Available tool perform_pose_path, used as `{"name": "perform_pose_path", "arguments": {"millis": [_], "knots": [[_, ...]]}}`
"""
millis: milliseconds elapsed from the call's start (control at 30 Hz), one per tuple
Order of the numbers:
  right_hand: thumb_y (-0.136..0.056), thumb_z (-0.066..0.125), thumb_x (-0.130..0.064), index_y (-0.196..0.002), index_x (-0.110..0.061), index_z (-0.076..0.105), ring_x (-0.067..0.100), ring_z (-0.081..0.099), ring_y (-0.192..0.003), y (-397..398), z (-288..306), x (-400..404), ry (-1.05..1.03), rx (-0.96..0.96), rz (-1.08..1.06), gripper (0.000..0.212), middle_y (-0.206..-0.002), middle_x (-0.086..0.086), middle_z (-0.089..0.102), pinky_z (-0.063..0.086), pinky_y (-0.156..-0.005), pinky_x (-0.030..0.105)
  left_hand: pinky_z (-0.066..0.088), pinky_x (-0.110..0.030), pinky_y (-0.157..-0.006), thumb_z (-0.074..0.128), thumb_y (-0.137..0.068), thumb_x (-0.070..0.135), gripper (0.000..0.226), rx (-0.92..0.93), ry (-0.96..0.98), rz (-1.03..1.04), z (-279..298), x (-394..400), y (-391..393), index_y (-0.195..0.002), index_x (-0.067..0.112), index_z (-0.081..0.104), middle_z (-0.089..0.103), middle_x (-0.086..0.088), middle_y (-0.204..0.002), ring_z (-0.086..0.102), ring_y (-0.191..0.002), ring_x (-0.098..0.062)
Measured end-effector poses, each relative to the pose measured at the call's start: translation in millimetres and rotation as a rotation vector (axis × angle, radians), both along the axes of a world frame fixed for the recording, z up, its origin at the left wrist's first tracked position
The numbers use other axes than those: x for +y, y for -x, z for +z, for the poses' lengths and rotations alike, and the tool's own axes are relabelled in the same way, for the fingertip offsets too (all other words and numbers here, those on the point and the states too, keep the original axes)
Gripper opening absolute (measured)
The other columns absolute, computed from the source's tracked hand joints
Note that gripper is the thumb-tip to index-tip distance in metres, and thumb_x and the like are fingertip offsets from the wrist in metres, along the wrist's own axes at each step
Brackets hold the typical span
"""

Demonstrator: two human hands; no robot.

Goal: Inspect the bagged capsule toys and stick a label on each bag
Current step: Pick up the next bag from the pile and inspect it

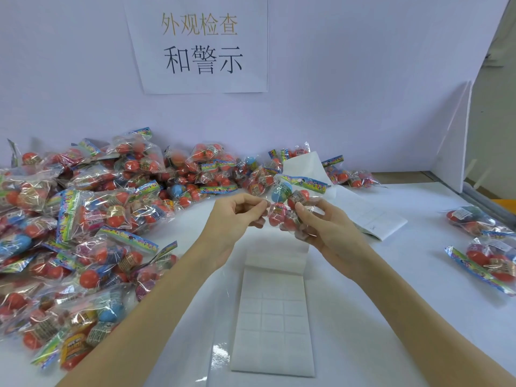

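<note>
Hanging above the middle of the white table (391,303), a clear crinkled plastic bag of red and blue capsule toys (287,203) with a rainbow-printed header strip was held between both hands. The bag's underside was cupped by the right hand (326,227), whose fingers were curled round the capsules with the thumb laid on top. The bag's edge at nine o'clock was pinched by the left hand (234,216), thumb and fingertips closed together on the plastic; whether a label was caught in that pinch could not be told.

Directly below the bag, toward six o'clock, a long white sheet of rectangular peel-off labels (273,317) was laid flat on the table, its grid faintly visible. Toward nine and ten o'clock a large heap of similar bagged capsule toys (83,219) was spread along the table up to the back wall. At three o'clock a few more such bags (485,241) were set well apart from the heap. Toward one o'clock, a folded white printed paper (374,216) was seen just behind the right hand. At twelve o'clock a white paper sign with Chinese characters (201,46) was fixed to the pale wall.
</note>
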State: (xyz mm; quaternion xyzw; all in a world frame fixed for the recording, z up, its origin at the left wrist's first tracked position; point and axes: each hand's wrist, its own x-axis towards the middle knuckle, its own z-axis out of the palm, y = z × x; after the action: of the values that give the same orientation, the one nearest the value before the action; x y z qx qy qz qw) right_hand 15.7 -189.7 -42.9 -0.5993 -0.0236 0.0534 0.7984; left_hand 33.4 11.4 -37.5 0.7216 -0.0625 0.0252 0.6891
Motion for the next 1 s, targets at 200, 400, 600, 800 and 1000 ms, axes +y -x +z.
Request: {"name": "perform_pose_path", "arguments": {"millis": [200, 400, 600, 800, 1000], "knots": [[-0.098, 0.069, -0.033, -0.116, -0.017, 0.072, 0.018, 0.066, -0.083, 0.5, -1.3, -1.9, 0.205, -0.086, 0.01, 0.024, -0.1, 0.013, 0.075, 0.05, -0.067, 0.026, 0.055, -0.029, -0.069, 0.065, -0.102, 0.032, 0.032, 0.091, 0.049, -0.129, -2.6, -1.5, 0.8, -0.115, 0.003, 0.07, 0.07, -0.006, -0.092, 0.063, -0.076, -0.019], [-0.089, 0.067, -0.056, -0.098, -0.008, 0.081, 0.016, 0.054, -0.071, -0.7, -5.5, 0.0, 0.286, -0.169, -0.003, 0.05, -0.095, 0.023, 0.074, 0.046, -0.068, 0.027, 0.053, -0.026, -0.065, 0.072, -0.097, 0.02, 0.015, 0.004, 0.163, 0.065, -4.0, 0.2, -4.7, -0.089, 0.009, 0.08, 0.068, -0.012, -0.081, 0.058, -0.067, -0.019], [-0.086, 0.072, -0.059, -0.093, -0.015, 0.082, 0.017, 0.051, -0.066, -2.7, -7.7, -1.8, 0.276, -0.173, -0.025, 0.045, -0.08, 0.011, 0.068, 0.045, -0.062, 0.022, 0.057, -0.026, -0.067, 0.068, -0.1, 0.027, 0.014, -0.024, 0.098, 0.105, -4.7, -3.1, -1.2, -0.107, 0.019, 0.078, 0.076, 0.002, -0.083, 0.067, -0.072, -0.018], [-0.08, 0.09, -0.025, -0.104, -0.023, 0.072, 0.015, 0.07, -0.078, -2.3, -9.9, 0.4, 0.44, -0.416, -0.236, 0.03, -0.086, -0.001, 0.073, 0.055, -0.069, 0.022, 0.055, -0.016, -0.082, 0.069, -0.089, 0.053, 0.041, -0.185, -0.14, -0.001, -4.9, -11.0, 4.8, -0.127, 0.038, 0.064, 0.06, 0.005, -0.129, 0.065, -0.11, -0.012], [-0.087, 0.083, -0.007, -0.126, -0.014, 0.072, 0.016, 0.067, -0.101, 1.0, -19.2, 5.1, 0.665, -0.684, -0.045, 0.042, -0.12, 0.0, 0.066, 0.058, -0.088, 0.026, 0.054, -0.025, -0.09, 0.078, -0.092, 0.018, 0.044, 0.0, 0.104, 0.0, -8.2, -7.3, 1.6, -0.133, 0.022, 0.064, 0.079, -0.004, -0.108, 0.075, -0.101, -0.016]]}}
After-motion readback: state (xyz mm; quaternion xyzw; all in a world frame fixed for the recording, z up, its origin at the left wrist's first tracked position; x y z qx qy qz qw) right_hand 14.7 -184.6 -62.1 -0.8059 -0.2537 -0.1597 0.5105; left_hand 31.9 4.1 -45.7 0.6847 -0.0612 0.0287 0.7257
